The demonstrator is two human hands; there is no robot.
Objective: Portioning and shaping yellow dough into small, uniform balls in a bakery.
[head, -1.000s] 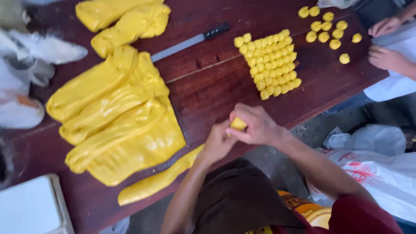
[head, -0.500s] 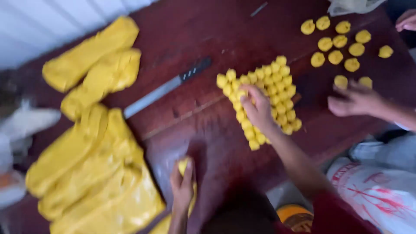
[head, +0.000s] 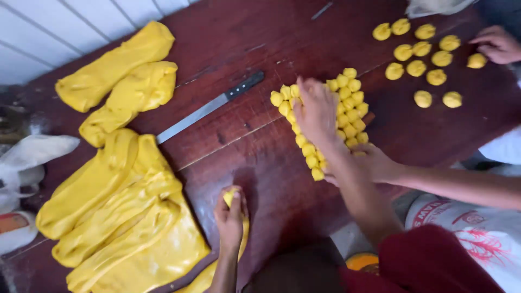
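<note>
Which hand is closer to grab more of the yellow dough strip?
Left. The left hand already grips the dough strip at the table's edge; the right hand lies over the small dough balls.

A thick yellow dough roll [head: 239, 228] lies at the near edge of the dark wooden desk [head: 260, 163], its upper end pinched up. Small yellow dough balls [head: 320, 116] sit packed in tight rows near the desk's middle, touching one another, forming a slanted block running toward the near edge.

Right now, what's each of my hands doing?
Left hand: closed on the yellow dough strip.
Right hand: open, fingers flat on the cluster of dough balls.
</note>
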